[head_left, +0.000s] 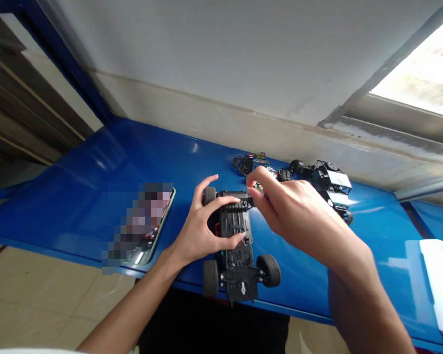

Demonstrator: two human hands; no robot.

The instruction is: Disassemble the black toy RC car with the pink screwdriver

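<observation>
A black toy car chassis lies lengthwise in front of me on the blue table, its ribbed plastic face up. Two wheels show at its near end, and one at the far left corner. My left hand grips the chassis from the left, its thumb and a finger pressed on the middle part. At the chassis's far right corner, my right hand is closed, thumb and fingers pinched together beside the axle. Whatever sits between those fingers is hidden, and no wheel can be seen at that corner.
A phone lies left of the chassis, its screen blurred out. Toward the wall are small car parts and another toy car with a light-coloured top. A white object stands at the right edge of the blue table.
</observation>
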